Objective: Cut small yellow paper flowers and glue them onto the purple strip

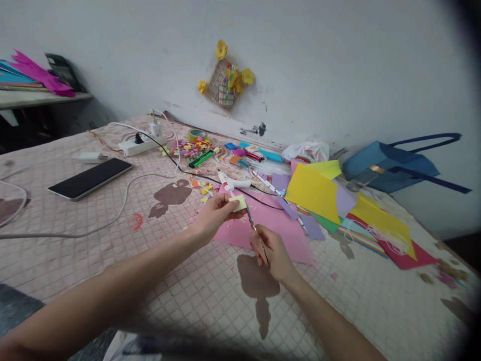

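Between thumb and fingers my left hand (pixel 217 214) pinches a small pale yellow piece of paper (pixel 238 202). My right hand (pixel 271 249) is closed around the handles of a pair of scissors (pixel 251 220). The blades point up and away from me and meet the right edge of the yellow paper; whether they are apart there is too small to tell. Below both hands a pink sheet of paper (pixel 278 225) lies on the patterned cloth. Just beyond my left hand rests a white glue gun (pixel 233 182) with a black cord.
Paper cut-outs (pixel 188 149), a green cutter (pixel 201 159) and a tape roll (pixel 197 135) lie at the back. Yellow sheets (pixel 313 193) and a blue bag (pixel 391 165) are on the right. To the left are a tablet (pixel 91 178), cables and a power strip (pixel 141 144).
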